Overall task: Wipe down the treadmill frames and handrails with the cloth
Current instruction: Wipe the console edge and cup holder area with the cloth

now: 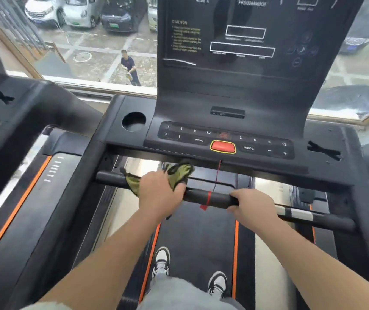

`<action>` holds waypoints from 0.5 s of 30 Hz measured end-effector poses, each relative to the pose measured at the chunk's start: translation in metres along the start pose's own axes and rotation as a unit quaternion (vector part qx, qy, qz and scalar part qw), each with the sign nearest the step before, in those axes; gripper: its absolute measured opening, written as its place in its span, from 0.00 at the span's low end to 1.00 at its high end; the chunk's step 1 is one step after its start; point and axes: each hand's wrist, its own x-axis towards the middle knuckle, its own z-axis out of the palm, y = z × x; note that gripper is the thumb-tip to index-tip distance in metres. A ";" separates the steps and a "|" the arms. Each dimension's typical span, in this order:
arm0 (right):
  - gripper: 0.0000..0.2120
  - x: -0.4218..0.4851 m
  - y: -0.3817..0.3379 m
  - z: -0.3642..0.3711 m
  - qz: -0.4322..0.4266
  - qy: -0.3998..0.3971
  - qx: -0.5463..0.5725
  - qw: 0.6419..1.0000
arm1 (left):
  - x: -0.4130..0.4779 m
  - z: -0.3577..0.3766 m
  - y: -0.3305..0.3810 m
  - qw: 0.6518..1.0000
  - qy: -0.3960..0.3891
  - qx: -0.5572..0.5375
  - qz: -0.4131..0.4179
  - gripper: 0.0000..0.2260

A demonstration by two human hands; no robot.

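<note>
Left grip atop cloth on handrail

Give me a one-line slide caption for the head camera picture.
Treadmill cleaning: left hand holds a green cloth on the front handrail; right hand grips the rail beside it.

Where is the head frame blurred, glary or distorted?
Head view: daylight comes through the window, with no hard shadows. The console panel text is smeared and partly unreadable. The neighbouring treadmill at the left edge is streaked with blur, and wide-angle bending grows toward the edges. The left hand, right hand, green cloth and front handrail are fairly sharp.
</note>
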 end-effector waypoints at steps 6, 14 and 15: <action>0.13 0.008 0.012 -0.006 -0.028 -0.018 -0.023 0.999 | -0.037 0.038 0.071 0.985 -0.035 -0.030 0.169 0.28; 0.11 0.008 0.014 0.001 -0.054 0.004 -0.015 0.998 | -0.006 -0.010 -0.054 0.988 0.112 -0.024 -0.099 0.12; 0.11 0.009 0.014 0.000 -0.054 0.003 -0.019 0.998 | -0.010 -0.003 -0.041 0.981 0.138 -0.059 -0.123 0.14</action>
